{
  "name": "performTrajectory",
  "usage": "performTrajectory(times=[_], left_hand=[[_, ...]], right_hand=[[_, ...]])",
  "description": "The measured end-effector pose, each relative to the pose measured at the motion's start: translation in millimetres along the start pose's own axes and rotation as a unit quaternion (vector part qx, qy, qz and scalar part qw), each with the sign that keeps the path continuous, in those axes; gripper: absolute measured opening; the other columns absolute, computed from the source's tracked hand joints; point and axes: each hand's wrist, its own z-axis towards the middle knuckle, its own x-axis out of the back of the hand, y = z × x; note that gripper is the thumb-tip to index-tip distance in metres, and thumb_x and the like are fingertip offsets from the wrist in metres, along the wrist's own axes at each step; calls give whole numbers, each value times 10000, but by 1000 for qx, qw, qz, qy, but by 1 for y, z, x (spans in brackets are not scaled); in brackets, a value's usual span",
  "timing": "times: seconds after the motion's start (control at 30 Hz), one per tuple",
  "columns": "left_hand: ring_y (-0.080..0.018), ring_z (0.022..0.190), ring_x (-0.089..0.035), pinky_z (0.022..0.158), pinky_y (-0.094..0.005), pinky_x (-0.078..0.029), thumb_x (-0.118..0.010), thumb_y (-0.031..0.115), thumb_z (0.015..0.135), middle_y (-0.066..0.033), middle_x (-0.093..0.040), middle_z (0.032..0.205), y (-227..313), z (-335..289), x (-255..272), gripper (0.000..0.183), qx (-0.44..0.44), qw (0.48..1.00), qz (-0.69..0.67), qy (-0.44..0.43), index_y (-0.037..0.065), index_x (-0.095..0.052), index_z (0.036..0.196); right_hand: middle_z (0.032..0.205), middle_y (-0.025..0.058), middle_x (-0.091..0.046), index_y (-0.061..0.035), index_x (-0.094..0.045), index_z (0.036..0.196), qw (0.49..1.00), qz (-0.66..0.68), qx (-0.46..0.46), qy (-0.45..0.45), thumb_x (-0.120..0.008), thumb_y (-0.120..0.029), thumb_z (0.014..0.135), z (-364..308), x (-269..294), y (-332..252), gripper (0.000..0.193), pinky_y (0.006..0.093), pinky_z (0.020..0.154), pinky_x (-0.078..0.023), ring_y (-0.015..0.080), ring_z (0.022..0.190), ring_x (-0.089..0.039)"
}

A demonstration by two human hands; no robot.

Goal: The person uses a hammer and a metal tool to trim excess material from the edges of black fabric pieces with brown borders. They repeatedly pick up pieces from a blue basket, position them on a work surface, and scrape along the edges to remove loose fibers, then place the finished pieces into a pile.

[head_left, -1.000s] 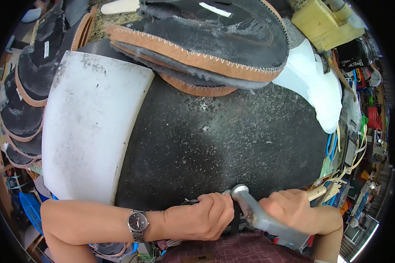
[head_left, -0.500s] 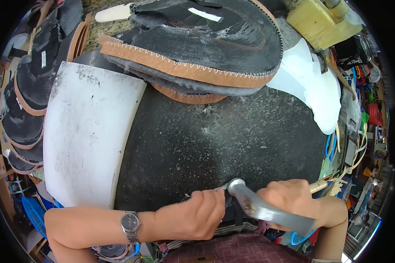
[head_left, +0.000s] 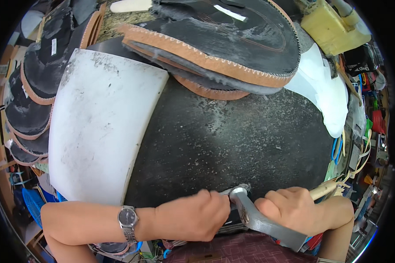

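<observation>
My right hand (head_left: pixel 294 208) is wrapped round the pale wooden handle of a hammer (head_left: pixel 259 218). Its grey metal head has a round striking face, close beside the closed fingers of my left hand (head_left: pixel 195 215). A thin grey metallic piece (head_left: pixel 226 192) pokes out between that hand and the hammer face; the rest is hidden in the fist, so its kind is unclear. Both hands are low over the near edge of a dark, scuffed work surface (head_left: pixel 232 136). A little grey fluff lies against the hammer face.
A white board (head_left: pixel 105 127) lies at left on the dark surface. At the back are stacked black shoe uppers (head_left: pixel 232 48) with tan stitched edges; several similar pieces (head_left: pixel 39 83) stand far left. White plastic (head_left: pixel 331 101) and a yellowish container (head_left: pixel 333 28) are at right.
The view has shifted, so the surface and stacks appear farther right. The hammer face appears slightly lower, still next to my left fist. Both grips are kept.
</observation>
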Motion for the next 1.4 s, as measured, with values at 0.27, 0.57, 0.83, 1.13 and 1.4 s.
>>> performTrajectory(times=[0.27, 0.57, 0.83, 1.13, 1.4], left_hand=[[-201, 677, -540, 557, -272, -433, -586, 133, 680, -71, -536, 722, -4, -12, 9, 171, -38, 999, 4, -16, -28, -625, 722], [-176, 649, -546, 557, -236, -466, -605, 121, 638, -112, -577, 801, -12, -33, 11, 286, -36, 998, -57, -15, -85, -619, 836], [-234, 686, -592, 590, -263, -498, -608, 127, 651, -180, -619, 798, 5, -41, 0, 282, -19, 991, 126, 47, -114, -639, 793], [-197, 608, -501, 549, -291, -444, -599, 112, 669, -56, -460, 694, 26, -37, -6, 183, 313, 931, -89, 166, 27, -596, 831], [-185, 718, -579, 614, -267, -485, -605, 111, 698, -88, -591, 863, 50, -45, -33, 262, 324, 907, -9, 267, -11, -626, 928]], right_hand=[[636, 7, -406, -53, -482, 827, 997, -69, 31, -34, -569, -143, 713, 12, 2, -14, 170, 247, 398, -431, 116, 489, -515], [629, 21, -415, -62, -476, 839, 998, 12, 20, -50, -574, -148, 720, 22, -3, -16, 176, 275, 398, -442, 145, 495, -541], [654, 37, -464, -41, -522, 871, 996, -18, 45, -70, -631, -197, 651, 34, 5, -21, 291, 271, 408, -436, 148, 486, -540], [670, 76, -498, -10, -526, 932, 995, -28, 24, -97, -683, -171, 626, 47, 5, -24, 381, 334, 445, -446, 239, 522, -569], [664, 78, -497, -10, -528, 925, 998, -13, 25, -56, -684, -127, 613, 46, 2, -26, 368, 327, 440, -444, 235, 512, -568]])
